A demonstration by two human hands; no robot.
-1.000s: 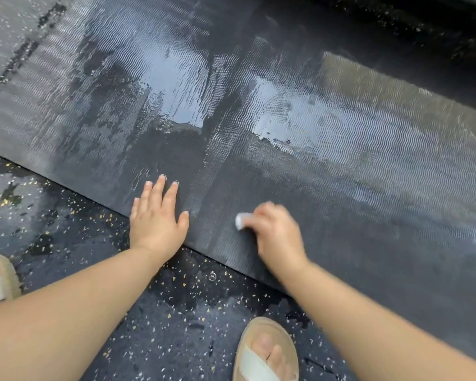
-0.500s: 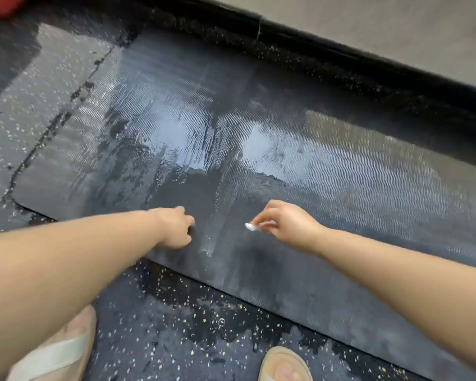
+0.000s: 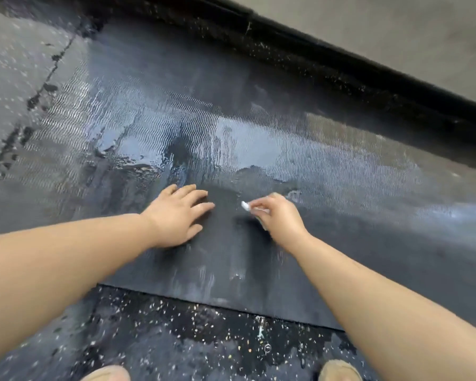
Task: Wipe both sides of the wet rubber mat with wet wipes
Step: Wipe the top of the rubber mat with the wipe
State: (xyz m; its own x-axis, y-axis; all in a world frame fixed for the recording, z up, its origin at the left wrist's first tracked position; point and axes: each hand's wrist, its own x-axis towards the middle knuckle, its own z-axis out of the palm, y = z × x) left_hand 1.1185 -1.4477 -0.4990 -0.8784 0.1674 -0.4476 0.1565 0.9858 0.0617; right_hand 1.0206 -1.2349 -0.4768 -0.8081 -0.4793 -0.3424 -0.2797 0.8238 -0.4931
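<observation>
Mat [image 3: 341,188] lies wet on speckled floor [image 3: 176,339]; left grip [image 3: 176,215] flat, right grip [image 3: 280,215] pinching wipe [image 3: 245,205].

No words, numbers or signs can be read anywhere. Nothing is written on the mat [image 3: 313,149], the floor [image 3: 176,339] or the wipe [image 3: 245,205].

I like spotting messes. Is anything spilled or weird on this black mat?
Yes: water lies in shiny patches across the far half of the rubber mat, while the near strip looks dull. That fits a wet mat partly wiped. The right hand pinches a wet wipe; the left hand rests flat.
</observation>
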